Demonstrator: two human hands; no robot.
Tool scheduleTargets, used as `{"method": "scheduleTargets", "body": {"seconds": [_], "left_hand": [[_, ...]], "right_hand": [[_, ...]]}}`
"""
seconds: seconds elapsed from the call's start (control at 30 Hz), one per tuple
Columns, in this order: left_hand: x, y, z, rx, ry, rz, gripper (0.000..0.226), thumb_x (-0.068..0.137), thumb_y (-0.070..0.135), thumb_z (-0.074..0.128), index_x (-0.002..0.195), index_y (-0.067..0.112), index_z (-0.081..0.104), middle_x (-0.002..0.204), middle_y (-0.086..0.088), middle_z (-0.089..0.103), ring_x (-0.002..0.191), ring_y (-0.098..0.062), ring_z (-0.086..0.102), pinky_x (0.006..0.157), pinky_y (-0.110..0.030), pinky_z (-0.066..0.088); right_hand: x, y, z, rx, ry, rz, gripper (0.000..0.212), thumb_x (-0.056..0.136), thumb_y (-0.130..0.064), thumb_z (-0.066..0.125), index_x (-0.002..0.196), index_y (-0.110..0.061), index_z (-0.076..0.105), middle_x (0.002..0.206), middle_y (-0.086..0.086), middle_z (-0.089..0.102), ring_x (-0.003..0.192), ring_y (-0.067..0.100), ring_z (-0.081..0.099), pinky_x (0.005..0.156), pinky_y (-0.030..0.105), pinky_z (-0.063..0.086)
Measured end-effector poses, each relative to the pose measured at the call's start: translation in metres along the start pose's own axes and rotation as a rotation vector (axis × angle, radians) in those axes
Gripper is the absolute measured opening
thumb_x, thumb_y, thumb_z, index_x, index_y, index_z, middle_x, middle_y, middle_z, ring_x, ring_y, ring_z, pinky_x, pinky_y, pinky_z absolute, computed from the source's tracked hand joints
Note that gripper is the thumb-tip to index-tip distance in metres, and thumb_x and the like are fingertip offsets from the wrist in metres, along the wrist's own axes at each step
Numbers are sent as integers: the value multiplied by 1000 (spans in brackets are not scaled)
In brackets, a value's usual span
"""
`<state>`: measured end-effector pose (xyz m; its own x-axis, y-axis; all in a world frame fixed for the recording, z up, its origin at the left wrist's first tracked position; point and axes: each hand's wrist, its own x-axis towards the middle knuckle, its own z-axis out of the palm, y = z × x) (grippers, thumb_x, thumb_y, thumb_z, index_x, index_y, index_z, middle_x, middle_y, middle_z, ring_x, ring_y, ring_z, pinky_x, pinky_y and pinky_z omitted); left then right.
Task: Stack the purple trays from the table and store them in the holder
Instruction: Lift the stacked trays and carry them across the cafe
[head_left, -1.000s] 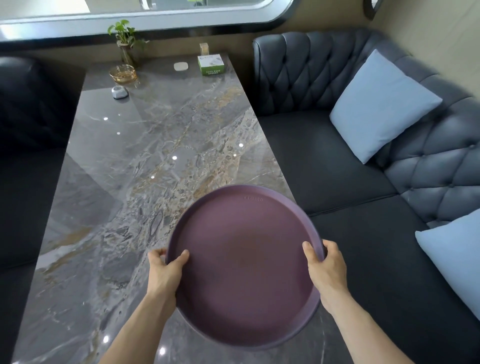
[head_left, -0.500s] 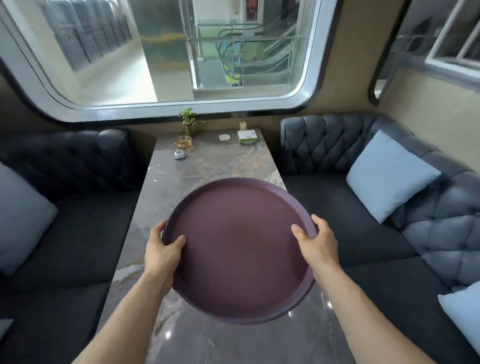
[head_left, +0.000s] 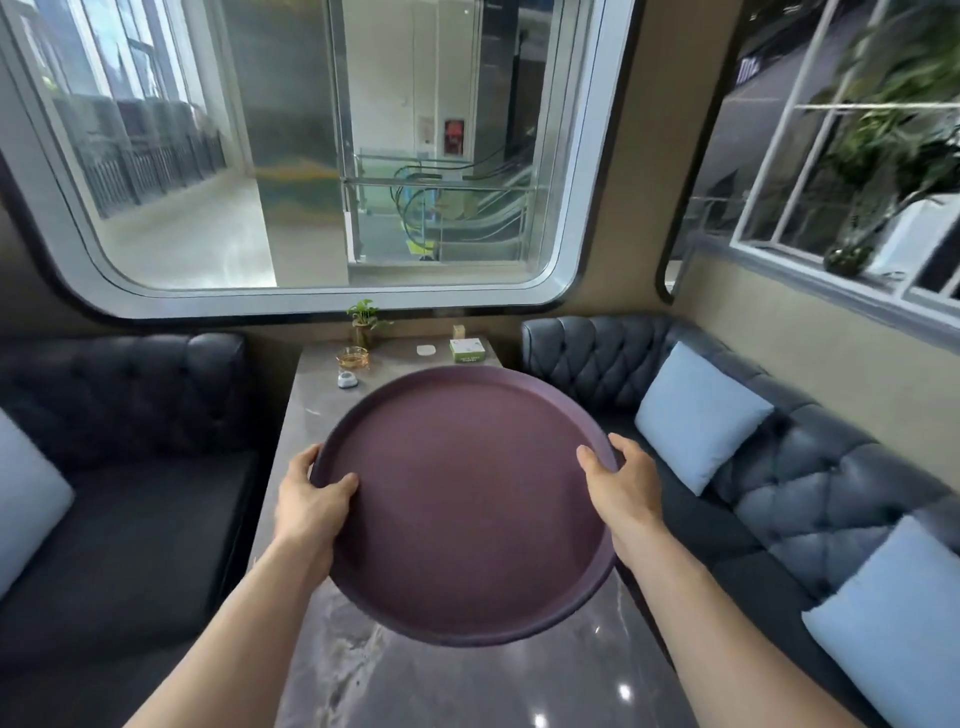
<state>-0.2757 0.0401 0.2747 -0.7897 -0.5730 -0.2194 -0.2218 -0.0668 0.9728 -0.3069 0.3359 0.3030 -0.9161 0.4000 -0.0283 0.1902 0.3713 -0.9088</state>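
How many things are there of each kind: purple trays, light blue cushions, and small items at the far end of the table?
Purple tray: 1
Light blue cushions: 3
Small items at the table's far end: 6
Total: 10

Both forearms extend forward, the left hand (head_left: 310, 505) and right hand (head_left: 623, 488) each clamped on opposite rim edges of the purple tray (head_left: 462, 504), thumbs on top.

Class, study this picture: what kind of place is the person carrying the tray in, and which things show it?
Probably a café or restaurant booth. Dark tufted sofas face each other across a long marble table, a tissue box and ashtray sit at its far end, and both hands hold a purple serving tray.
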Motion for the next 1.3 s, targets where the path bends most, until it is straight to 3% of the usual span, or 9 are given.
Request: {"method": "scheduleTargets", "body": {"seconds": [0.17, 0.37, 0.53, 0.63, 0.77, 1.0, 1.07, 1.17, 1.3], "left_hand": [[-27, 9, 21, 9, -133, 0, 60, 83, 11, 69, 137, 32, 53, 120, 0, 63, 107, -29, 64, 95, -47, 54], [-84, 20, 96, 25, -334, 39, 63, 82, 10, 70, 140, 28, 51, 129, -4, 64, 109, -31, 64, 97, -49, 54], [-170, 26, 190, 19, -580, 88, 58, 87, 3, 66, 141, 21, 51, 121, -3, 60, 107, -28, 61, 94, -44, 53], [-241, 22, 248, 47, -715, 124, 54, 86, 8, 68, 134, 28, 56, 119, -1, 63, 109, -27, 62, 98, -46, 54], [-342, 10, 314, 71, -890, 94, 58, 82, 13, 69, 134, 33, 55, 122, -3, 66, 105, -29, 65, 93, -47, 56], [-566, -22, 393, 91, -1301, 130, 54, 85, 0, 64, 136, 15, 55, 117, -6, 66, 106, -30, 64, 101, -49, 51], [-624, -33, 401, 107, -1397, 148, 50, 84, -1, 65, 131, 14, 58, 119, -8, 68, 105, -28, 65, 102, -46, 50], [-702, -52, 404, 138, -1540, 145, 47, 84, 2, 66, 129, 16, 59, 112, -6, 67, 103, -29, 62, 98, -41, 50], [-792, -75, 390, 193, -1769, 130, 51, 86, 5, 66, 134, 20, 57, 116, -3, 66, 102, -28, 61, 93, -38, 49]], "right_hand": [[-30, 6, -47, 22, 128, 46, 58, 88, -39, 63, 141, -21, 46, 146, 2, 48, 129, 27, 51, 106, 46, 44], [-52, 30, -148, -2, 331, 93, 44, 89, -39, 61, 129, -21, 57, 121, -5, 64, 109, 26, 62, 93, 42, 52], [-79, 68, -266, 28, 562, 167, 51, 91, -37, 61, 137, -20, 50, 138, 2, 54, 121, 28, 55, 101, 43, 47], [-107, 99, -348, 6, 698, 200, 50, 90, -40, 60, 136, -21, 52, 135, -2, 55, 122, 27, 54, 100, 36, 45], [-156, 136, -450, 13, 902, 240, 34, 86, -39, 61, 113, -20, 65, 115, 3, 66, 105, 30, 63, 92, 41, 51], [-295, 197, -609, 28, 1298, 406, 32, 88, -33, 64, 117, -20, 65, 110, 4, 67, 114, 30, 60, 96, 38, 44], [-342, 208, -637, 5, 1410, 468, 32, 88, -33, 63, 117, -20, 67, 107, 8, 68, 115, 32, 59, 96, 36, 45], [-412, 223, -661, 32, 1568, 525, 38, 85, -33, 67, 121, -21, 66, 120, 13, 68, 118, 36, 58, 103, 42, 45], [-500, 232, -666, 30, 1772, 649, 36, 85, -35, 65, 118, -20, 66, 116, 14, 68, 114, 37, 58, 100, 40, 45]]}}
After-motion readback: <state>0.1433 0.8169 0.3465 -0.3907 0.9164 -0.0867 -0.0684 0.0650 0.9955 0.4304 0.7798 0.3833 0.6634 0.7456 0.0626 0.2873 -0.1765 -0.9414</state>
